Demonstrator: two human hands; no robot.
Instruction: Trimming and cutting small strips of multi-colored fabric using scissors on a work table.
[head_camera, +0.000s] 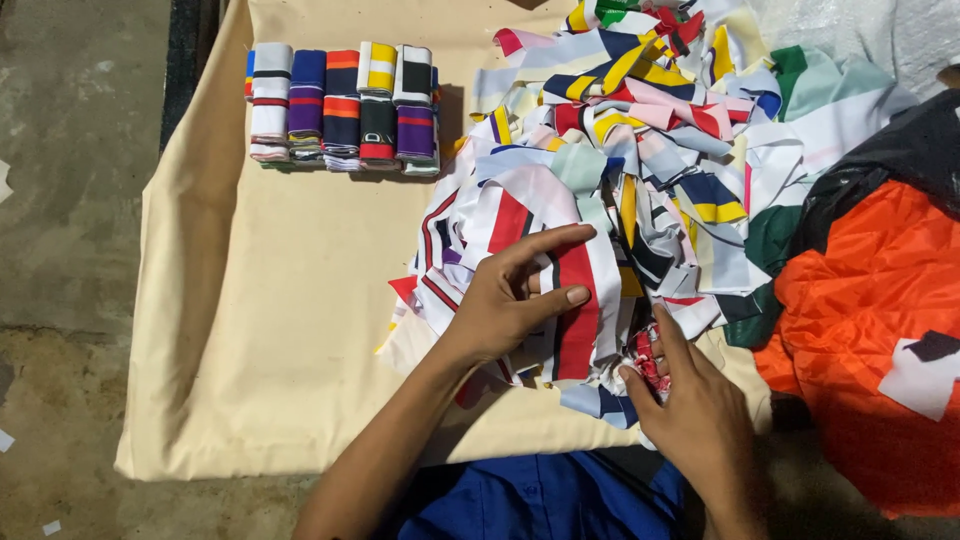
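The left hand (515, 300) pinches a red-and-white strip (580, 310) from the fabric pile (640, 170); the right hand (695, 410), beside it, grips lower strips. Folded stacks (345, 105) lie beyond the left hand on the beige cloth (270, 330).

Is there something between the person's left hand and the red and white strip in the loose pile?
Nothing visible is. The left hand already touches the red and white strip: its thumb lies on the strip's red part and its fingers reach over the top. The right hand is lower, at the pile's near edge.
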